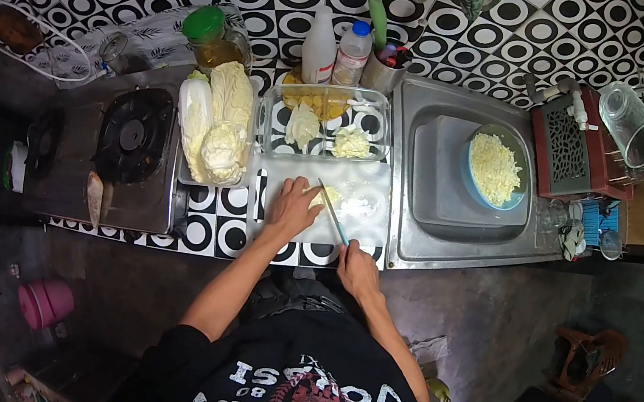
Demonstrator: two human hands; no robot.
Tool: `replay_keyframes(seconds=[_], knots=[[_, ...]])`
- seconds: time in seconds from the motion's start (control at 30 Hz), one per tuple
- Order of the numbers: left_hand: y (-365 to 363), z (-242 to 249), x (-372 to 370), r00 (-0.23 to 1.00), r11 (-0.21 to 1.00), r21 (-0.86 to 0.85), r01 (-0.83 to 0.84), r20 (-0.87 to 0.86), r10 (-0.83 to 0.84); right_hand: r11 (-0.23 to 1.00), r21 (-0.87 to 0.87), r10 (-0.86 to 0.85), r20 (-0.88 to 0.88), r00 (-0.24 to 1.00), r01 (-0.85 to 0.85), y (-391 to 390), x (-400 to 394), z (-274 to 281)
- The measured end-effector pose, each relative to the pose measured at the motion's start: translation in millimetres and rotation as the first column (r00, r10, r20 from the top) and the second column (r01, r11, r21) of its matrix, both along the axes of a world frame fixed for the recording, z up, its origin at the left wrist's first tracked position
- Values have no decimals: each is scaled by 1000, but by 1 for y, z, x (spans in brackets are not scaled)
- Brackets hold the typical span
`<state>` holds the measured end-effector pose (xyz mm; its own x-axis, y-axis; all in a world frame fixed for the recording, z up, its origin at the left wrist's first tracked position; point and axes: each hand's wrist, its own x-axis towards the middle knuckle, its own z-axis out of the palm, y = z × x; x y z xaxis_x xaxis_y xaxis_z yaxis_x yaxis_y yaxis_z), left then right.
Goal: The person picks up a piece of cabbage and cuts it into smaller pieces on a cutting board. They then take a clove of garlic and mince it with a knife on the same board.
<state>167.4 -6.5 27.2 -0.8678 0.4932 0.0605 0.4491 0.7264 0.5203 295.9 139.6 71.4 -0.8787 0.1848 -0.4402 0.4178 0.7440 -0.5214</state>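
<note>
My right hand (pixel 359 270) is closed around the blue handle of a knife (pixel 334 214), its blade slanting up and left over a whitish cutting board (pixel 360 178). Against the blade lies a small pale-yellow piece of napa cabbage (pixel 330 195). My left hand (pixel 292 207) presses its fingertips on that piece, on the blade's left side. Just behind the board stands a clear glass dish (pixel 265 118) with a loose leaf piece and a mound of chopped cabbage in it. To the left, several napa cabbages (pixel 220 118) fill a clear tub.
In the sink (pixel 396 171) at right, a blue bowl (pixel 468 179) of chopped pale cabbage sits on a grey tray. A gas stove (pixel 138 194) is at left. Along the wall stand a white bottle (pixel 319 50), a blue-capped bottle (pixel 353 56) and a green-lidded jar (pixel 204 25).
</note>
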Motion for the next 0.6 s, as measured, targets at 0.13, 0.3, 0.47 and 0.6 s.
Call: replay_keyframes(seconds=[0.13,0.3,0.47,0.6], knots=[[6,-6,-2,1000,1000,-19,-5,-12,5,998,56,5,17,1000,-6,6,-1,1],[13,-14,-3,998,997,36,-66,23,65,995,94,31,51,998,-36,12,-1,2],[12,-24,-3,994,991,87,-102,38,100,994,85,69,0,998,-69,20,3,-12],[13,-27,-2,985,978,131,-160,80,150,985,112,124,55,991,-129,30,0,-25]])
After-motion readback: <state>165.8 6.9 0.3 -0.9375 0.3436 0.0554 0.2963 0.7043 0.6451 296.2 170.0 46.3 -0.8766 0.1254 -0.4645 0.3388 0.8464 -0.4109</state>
